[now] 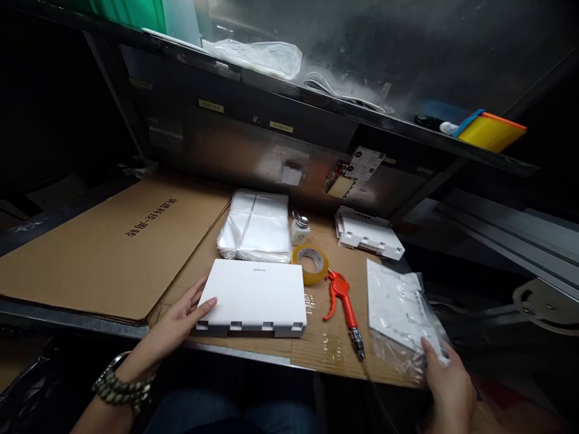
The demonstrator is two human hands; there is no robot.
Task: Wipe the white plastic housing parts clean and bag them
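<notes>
A flat white plastic casing (254,295) marked HUAWEI lies near the bench's front edge. My left hand (192,310) grips its left side, thumb on top and fingers along the edge. At the right, my right hand (447,377) pinches the near corner of a clear plastic bag with a white panel (398,304) inside. Between the two lies a red air blow gun (340,295), its hose running off the front edge. A roll of yellowish tape (322,265) rests by the casing's far right corner. Behind the casing is a stack of clear plastic bags (259,226).
Flat brown cardboard (108,253) covers the bench's left side. A small white pump bottle (300,229) stands behind the tape. More white casings (371,235) sit at the back right. Overhead runs a metal shelf (344,111) with plastic wrap and a yellow item (491,131).
</notes>
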